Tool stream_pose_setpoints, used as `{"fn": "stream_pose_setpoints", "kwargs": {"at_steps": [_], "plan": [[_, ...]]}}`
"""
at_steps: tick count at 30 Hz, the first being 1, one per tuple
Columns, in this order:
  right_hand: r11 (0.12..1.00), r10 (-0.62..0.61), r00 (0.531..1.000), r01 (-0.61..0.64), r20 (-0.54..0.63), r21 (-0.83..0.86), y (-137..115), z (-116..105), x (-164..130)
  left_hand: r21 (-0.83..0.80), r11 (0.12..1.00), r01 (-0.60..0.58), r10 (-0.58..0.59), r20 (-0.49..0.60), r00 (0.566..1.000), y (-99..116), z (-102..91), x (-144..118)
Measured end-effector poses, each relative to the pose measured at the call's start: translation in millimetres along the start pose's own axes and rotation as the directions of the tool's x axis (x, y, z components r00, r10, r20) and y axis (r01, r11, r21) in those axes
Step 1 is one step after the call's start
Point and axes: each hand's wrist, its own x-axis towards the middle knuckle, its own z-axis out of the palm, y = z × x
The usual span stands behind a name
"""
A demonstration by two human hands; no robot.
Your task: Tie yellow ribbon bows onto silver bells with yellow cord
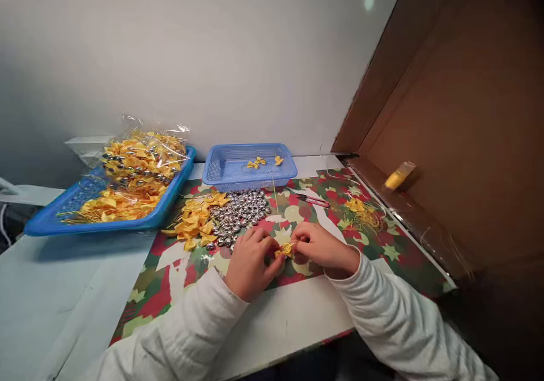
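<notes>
Between my two hands is a small yellow ribbon bow (pixel 285 249) with thin cord tails, close above the patterned sheet. My left hand (pixel 255 259) pinches its left side between thumb and forefinger. On the other side, the fingertips of my right hand (pixel 317 246) are closed on the bow's cord end. Just beyond my left hand lies a heap of shiny silver beads (pixel 240 214). Left of the beads is a loose pile of yellow ribbon bows (pixel 193 222). A pair of thread snips (pixel 312 200) with red handles rests beyond my right hand.
A blue basket (pixel 208 171) at the back holds a few finished-looking bows. At left, a larger blue tray (pixel 46 226) carries yellow ribbons and a clear bag (pixel 144 154) of ribbons with beads. Yellow cord scraps (pixel 365 214) lie at right, beside a brown cardboard wall (pixel 459 114).
</notes>
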Motion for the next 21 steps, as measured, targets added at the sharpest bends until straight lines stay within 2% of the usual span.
{"fn": "stream_pose_setpoints", "kwargs": {"at_steps": [7, 10, 12, 14, 16, 19, 21], "plan": [[0.994, 0.013, 0.999, -0.019, -0.051, -0.108, -1.7, 6.1, 5.7, -0.034, 0.999, -0.022, 0.022, 0.016, 1.0, -2.5, 1.3, 0.6], [0.999, 0.031, 0.997, -0.034, -0.069, -0.035, -0.8, 7.8, 6.9, -0.107, 0.994, 0.003, -0.005, -0.018, 1.0, -3.8, 2.7, 0.9], [0.994, 0.068, 0.994, -0.06, -0.082, 0.092, -0.7, 8.0, 6.7, -0.24, 0.968, 0.069, -0.084, -0.054, 0.995, -3.6, 4.0, 1.6], [0.974, 0.088, 0.993, -0.069, -0.08, 0.216, -1.3, 7.6, 6.0, -0.462, 0.87, 0.17, -0.206, -0.028, 0.978, -2.9, 5.3, 3.0], [0.96, 0.063, 0.995, -0.04, -0.076, 0.278, -2.6, 7.1, 5.4, -0.692, 0.675, 0.255, -0.302, 0.055, 0.952, -2.2, 6.0, 4.9], [0.972, -0.096, 0.983, 0.127, -0.155, 0.2, -4.2, 6.9, 6.0, -0.875, 0.401, 0.272, -0.378, 0.113, 0.919, -1.9, 4.9, 7.4], [0.957, -0.257, 0.938, 0.28, -0.234, 0.071, -4.6, 7.6, 7.0, -0.919, 0.311, 0.242, -0.414, 0.099, 0.905, -1.8, 3.1, 8.5]]}}
